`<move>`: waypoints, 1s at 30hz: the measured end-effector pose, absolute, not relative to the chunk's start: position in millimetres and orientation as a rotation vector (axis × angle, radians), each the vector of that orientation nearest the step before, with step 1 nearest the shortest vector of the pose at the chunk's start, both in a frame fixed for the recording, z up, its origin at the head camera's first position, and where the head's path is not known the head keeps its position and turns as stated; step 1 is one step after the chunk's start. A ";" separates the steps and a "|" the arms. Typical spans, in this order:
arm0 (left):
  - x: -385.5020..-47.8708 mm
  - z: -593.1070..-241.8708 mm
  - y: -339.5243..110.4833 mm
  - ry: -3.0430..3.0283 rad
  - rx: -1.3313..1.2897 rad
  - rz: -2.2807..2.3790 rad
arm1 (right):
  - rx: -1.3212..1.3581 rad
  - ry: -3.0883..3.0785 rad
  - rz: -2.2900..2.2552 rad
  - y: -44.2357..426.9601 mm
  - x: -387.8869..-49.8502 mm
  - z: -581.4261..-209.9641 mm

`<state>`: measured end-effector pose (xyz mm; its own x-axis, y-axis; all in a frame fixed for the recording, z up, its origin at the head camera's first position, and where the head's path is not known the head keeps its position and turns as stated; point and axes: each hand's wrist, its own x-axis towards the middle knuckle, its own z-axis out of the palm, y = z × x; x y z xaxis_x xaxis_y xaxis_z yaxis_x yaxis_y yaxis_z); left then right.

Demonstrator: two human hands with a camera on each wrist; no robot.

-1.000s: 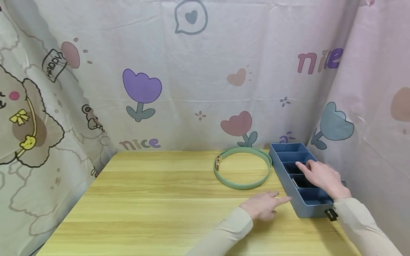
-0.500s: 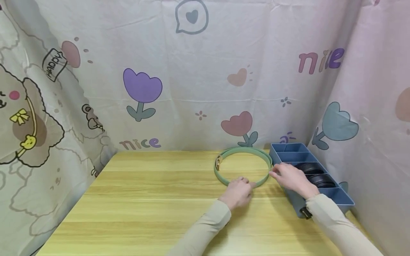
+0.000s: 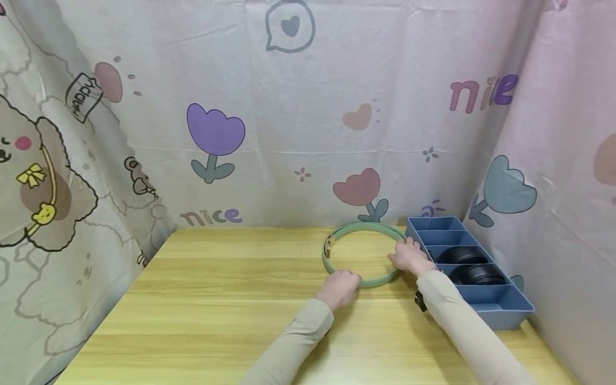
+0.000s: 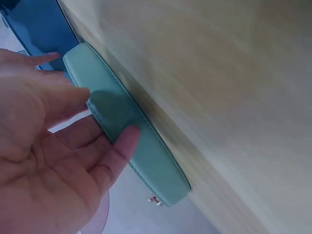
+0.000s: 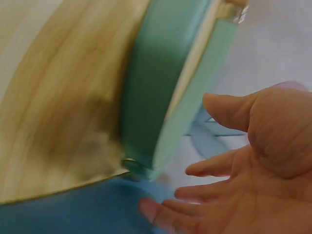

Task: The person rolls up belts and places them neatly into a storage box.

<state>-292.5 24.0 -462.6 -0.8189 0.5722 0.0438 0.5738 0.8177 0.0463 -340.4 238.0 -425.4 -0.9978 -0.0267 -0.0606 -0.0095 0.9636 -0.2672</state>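
A pale green belt (image 3: 370, 282) stands on its edge, coiled into a loop on the table, with a gold-coloured buckle (image 3: 329, 245) at its left side. My left hand (image 3: 339, 289) holds the loop's near left part; in the left wrist view its fingers lie on both sides of the strap (image 4: 146, 146). At the loop's right side is my right hand (image 3: 411, 258). In the right wrist view that hand (image 5: 253, 161) has its fingers spread beside the strap (image 5: 156, 73), apart from it.
Right of the belt stands a blue divided box (image 3: 500, 305). Two black coiled belts (image 3: 463, 255) lie in separate compartments of it. A printed curtain (image 3: 289, 133) hangs behind the wooden table (image 3: 216, 299) and along both sides.
My right hand has moved left from over the box to the green belt, uncovering the black coils. My left hand has moved left and taken hold of the belt's near part.
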 end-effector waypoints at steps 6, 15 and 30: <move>-294.3 -463.0 22.3 -2.949 -0.921 -0.123 | -0.005 2.973 -0.432 245.3 -354.5 -433.2; -296.9 -467.3 9.2 -2.891 -0.905 -0.237 | -0.048 2.978 -0.468 247.8 -360.3 -443.5; -303.6 -466.3 -56.0 -2.914 -1.035 -0.425 | -0.143 3.159 -0.567 234.1 -344.9 -450.1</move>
